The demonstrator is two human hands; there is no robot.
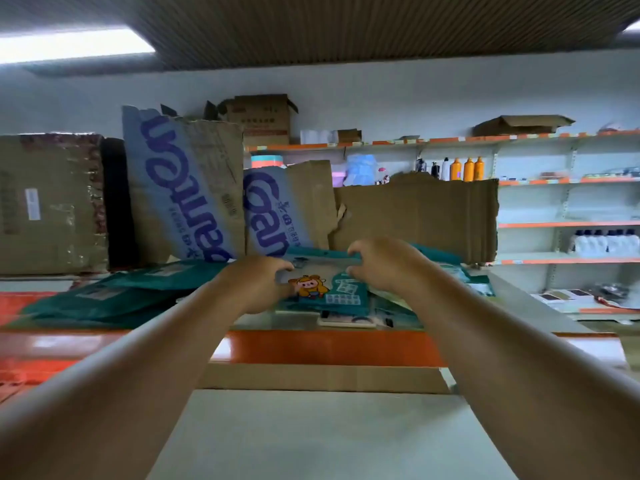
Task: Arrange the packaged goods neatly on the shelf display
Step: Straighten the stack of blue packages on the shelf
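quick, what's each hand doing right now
left hand: grips the teal cartoon package at its left edge.
right hand: grips the same package at its upper right.

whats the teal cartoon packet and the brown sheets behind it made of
Teal cartoon packet: probably thin plastic film or coated paper, going by the bright printed art; blur leaves the finish open. Brown sheets behind: corrugated cardboard, matte, with ragged torn edges and fold creases.
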